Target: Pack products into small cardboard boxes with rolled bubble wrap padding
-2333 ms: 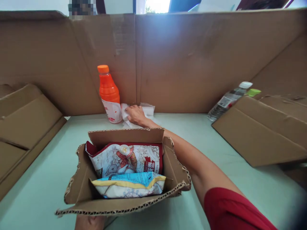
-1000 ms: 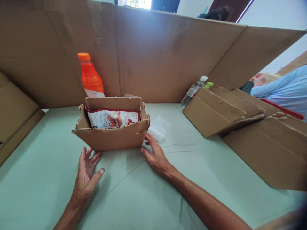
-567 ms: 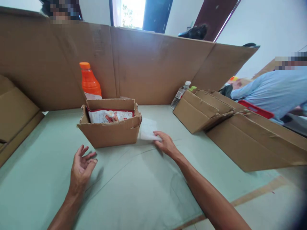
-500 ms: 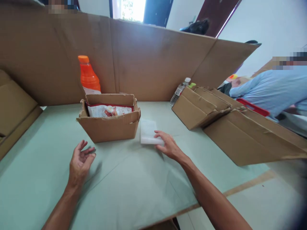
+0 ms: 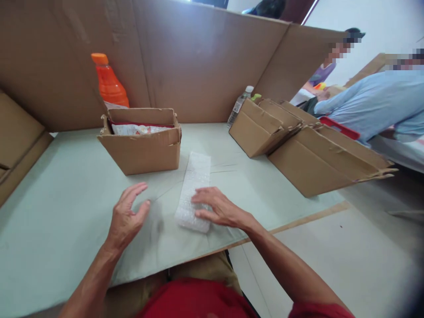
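Observation:
A long strip of bubble wrap (image 5: 196,176) lies flat on the pale green tablecloth, stretching from beside a cardboard box toward the front edge. Over its nearer half is my right hand (image 5: 217,207), fingers apart and not closed on anything; whether the fingertips touch the wrap I cannot tell. My left hand (image 5: 129,216) hovers to the left of the strip, open, thumb and fingers spread with nothing between them. Beyond it stands the open cardboard box (image 5: 145,154), which holds a white printed packet (image 5: 139,129) with a dark red edge.
An orange bottle (image 5: 111,86) stands behind the box, against a tall cardboard screen (image 5: 212,62). Two cardboard boxes (image 5: 255,132) with a clear bottle (image 5: 239,106) beside them are at the right. A cardboard piece (image 5: 20,145) borders the left. Other people sit beyond the right side.
The bubble wrap looked short and lay by the box; now it shows as a longer strip reaching nearer me. My right hand has come closer with it. The view has tilted down.

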`<state>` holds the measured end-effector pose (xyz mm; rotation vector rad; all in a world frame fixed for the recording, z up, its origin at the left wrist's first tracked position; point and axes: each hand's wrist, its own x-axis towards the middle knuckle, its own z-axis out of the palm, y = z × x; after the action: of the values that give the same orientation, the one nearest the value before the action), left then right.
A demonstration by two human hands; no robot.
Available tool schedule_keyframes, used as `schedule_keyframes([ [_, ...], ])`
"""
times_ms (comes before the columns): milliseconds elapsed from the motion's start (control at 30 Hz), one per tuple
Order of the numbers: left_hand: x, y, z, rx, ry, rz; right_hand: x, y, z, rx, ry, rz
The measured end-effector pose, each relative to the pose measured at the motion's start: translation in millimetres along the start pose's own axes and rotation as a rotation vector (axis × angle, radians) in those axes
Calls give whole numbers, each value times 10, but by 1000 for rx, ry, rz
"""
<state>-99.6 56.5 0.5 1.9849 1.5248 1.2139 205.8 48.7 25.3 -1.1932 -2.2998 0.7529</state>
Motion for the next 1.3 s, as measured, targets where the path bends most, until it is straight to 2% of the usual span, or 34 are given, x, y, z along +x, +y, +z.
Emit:
schedule_keyframes([
  [67,-147,143,-50,-42,-164,47,-173,-162,-45,202,-132,-85],
  [100,-218,189,-76,-71,-242,58,-270,-209,-78,269,-116,-74],
  [133,-284,219,-102,-101,-313,64,-365,-228,-103,286,-47,-43],
  [233,-433,242,-166,-160,-456,45,-609,-167,-50,55,173,5],
  [300,-483,239,-183,-172,-492,37,-711,-114,101,-171,171,-40],
  [433,-498,259,-133,-189,-496,75,-704,-153,465,-437,134,-146],
  [500,-497,285,-95,-210,-494,80,-626,-219,592,-425,187,-212],
  [567,-507,319,-72,-224,-498,47,-547,-280,672,-318,272,-229],
  [633,-533,359,-52,-232,-494,-16,-497,-317,718,-143,360,-150],
  [700,-562,402,-6,-249,-487,-92,-479,-323,753,54,433,-8],
  [800,-565,452,164,-265,-484,-143,-492,-280,812,221,503,169],
  [933,-423,448,479,-138,-436,-150,-580,-227,868,65,538,213],
  [1067,-204,417,663,72,-478,-131,-723,-302,831,-235,629,114],
  [1133,-124,423,708,143,-526,-85,-761,-352,807,-321,567,33],
  [1200,-85,442,741,196,-549,-38,-749,-364,802,-371,449,-1],
  [1300,-105,467,751,269,-468,26,-659,-300,815,-419,297,24],
])
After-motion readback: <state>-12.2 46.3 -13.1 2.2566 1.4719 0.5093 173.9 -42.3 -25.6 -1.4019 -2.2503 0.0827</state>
